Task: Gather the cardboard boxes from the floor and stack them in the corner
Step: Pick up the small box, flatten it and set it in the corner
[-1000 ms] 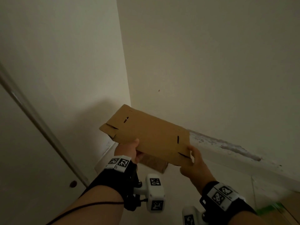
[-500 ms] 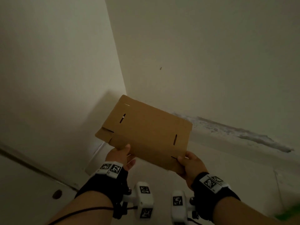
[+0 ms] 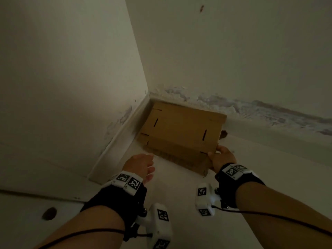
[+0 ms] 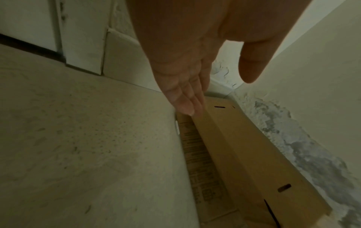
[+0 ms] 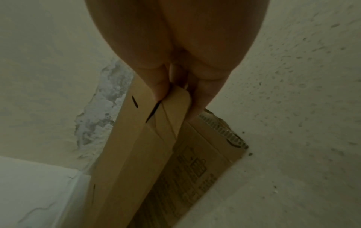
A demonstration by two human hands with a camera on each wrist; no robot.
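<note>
A flat brown cardboard box (image 3: 181,128) with slit cuts lies in the corner of the room, on top of another flattened printed box (image 3: 179,159) on the floor. My right hand (image 3: 218,156) grips the top box's near right corner, thumb on top and fingers underneath, as the right wrist view shows on the top box (image 5: 136,138) over the printed box (image 5: 195,177). My left hand (image 3: 142,165) hangs free just in front of the stack's left end, fingers straight, holding nothing. In the left wrist view its fingers (image 4: 185,101) point toward the top box (image 4: 244,154).
Two white walls meet at the corner, with a white skirting board (image 3: 118,141) on the left and peeling paint (image 3: 251,108) low on the right wall. A door edge with a round stopper (image 3: 49,213) sits at the lower left. The pale floor (image 3: 179,194) lies between my arms.
The box came down from mid-air onto the printed box in the corner. My left hand let go of it and drew back; my right hand still holds its corner.
</note>
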